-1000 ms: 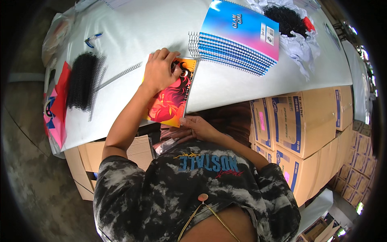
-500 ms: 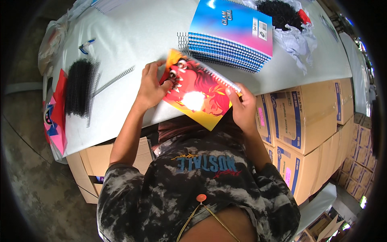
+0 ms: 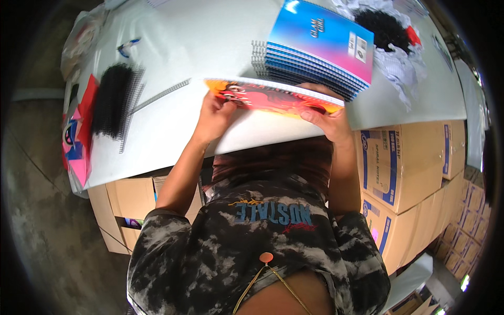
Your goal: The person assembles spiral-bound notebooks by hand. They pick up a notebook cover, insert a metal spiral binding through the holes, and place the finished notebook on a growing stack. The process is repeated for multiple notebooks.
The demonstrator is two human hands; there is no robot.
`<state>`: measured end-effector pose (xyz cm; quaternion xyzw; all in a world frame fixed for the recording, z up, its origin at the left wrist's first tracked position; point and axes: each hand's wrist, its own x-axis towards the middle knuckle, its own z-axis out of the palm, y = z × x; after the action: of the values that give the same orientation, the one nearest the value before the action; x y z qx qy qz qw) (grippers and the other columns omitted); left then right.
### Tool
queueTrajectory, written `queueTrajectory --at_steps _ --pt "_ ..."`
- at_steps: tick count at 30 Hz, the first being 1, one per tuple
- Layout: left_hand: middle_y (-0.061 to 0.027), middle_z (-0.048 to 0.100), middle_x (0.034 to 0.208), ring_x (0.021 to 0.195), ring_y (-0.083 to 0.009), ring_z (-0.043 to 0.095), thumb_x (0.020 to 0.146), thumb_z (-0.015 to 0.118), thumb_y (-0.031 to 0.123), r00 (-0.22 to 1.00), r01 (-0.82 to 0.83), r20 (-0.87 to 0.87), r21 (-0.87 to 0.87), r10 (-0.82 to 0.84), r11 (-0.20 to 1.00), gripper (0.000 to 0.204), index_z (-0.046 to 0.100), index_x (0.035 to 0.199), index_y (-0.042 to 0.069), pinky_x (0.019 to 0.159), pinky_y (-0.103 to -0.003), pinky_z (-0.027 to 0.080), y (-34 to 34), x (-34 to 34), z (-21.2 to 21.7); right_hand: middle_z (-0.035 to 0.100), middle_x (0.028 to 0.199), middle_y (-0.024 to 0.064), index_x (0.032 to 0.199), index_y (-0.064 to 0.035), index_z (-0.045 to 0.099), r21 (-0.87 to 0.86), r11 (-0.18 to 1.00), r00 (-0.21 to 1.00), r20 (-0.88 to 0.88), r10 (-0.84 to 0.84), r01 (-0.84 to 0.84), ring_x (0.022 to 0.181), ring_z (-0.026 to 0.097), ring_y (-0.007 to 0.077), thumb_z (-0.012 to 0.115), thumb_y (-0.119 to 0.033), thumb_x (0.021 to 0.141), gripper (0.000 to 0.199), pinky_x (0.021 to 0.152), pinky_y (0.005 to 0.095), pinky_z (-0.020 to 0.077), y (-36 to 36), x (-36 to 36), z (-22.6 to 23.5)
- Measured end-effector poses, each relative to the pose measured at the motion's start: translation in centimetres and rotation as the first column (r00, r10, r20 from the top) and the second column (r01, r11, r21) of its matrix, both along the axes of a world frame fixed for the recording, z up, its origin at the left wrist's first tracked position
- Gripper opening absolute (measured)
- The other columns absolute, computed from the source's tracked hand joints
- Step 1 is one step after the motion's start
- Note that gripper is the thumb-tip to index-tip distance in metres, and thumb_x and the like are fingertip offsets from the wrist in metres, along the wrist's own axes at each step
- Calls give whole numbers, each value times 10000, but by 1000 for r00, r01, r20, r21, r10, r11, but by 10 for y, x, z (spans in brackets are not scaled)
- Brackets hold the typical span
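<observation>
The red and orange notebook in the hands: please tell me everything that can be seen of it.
The red and orange notebook is thin, with a glossy cover in red, orange and yellow and a white edge of pages along its far side. It is held nearly flat above the white table, seen almost edge-on, just in front of the stack of blue notebooks. The left hand grips its left end and the right hand its right end. Whether it has a spiral cannot be told.

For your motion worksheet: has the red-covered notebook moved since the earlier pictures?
Yes. The red-covered notebook has risen from the table edge toward the blue notebook stack.
</observation>
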<state>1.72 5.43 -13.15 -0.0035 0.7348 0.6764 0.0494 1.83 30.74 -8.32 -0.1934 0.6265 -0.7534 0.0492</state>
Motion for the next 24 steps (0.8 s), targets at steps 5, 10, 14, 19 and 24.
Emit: queueTrajectory --at_steps 5,10,14,19,24 --pt "-112 504 1117 1022 -303 479 723 597 74 882 -373 -451 -845 -138 383 352 566 1072 106 878 -409 378 -73 -29 16 658 902 67 1066 21 614 91 983 983 -105 -148 157 781 594 92 625 4 805 262 724 223 488 0 -1 -22" --pt "-91 535 781 717 -206 517 906 497 205 938 -258 -346 -749 -28 610 215 549 1005 21 685 -303 432 -131 -36 19 657 945 77 1073 32 607 63 984 980 -119 -161 169 813 587 88 617 5 809 265 749 223 475 -12 -8 -24" --pt "-146 597 791 667 -253 560 947 434 296 870 -420 -479 -595 118 685 298 555 971 25 654 -320 450 -119 -40 47 650 976 83 1068 37 606 48 987 984 -103 -147 152 841 584 93 618 7 808 263 777 227 470 -27 -11 -19" --pt "-152 616 824 726 -221 602 900 524 262 835 -531 -543 -751 89 394 253 583 1002 38 691 -295 462 -151 -61 29 644 996 91 1080 46 595 58 989 987 -91 -133 138 856 581 96 608 22 808 274 795 229 465 -31 -10 -21" --pt "-49 617 806 724 -94 579 849 620 99 465 -789 -793 -170 393 591 150 566 927 -17 690 -200 464 -195 -69 80 641 984 93 1083 56 588 14 991 987 -86 -134 136 860 578 101 613 4 813 277 799 240 465 -31 -7 -23"
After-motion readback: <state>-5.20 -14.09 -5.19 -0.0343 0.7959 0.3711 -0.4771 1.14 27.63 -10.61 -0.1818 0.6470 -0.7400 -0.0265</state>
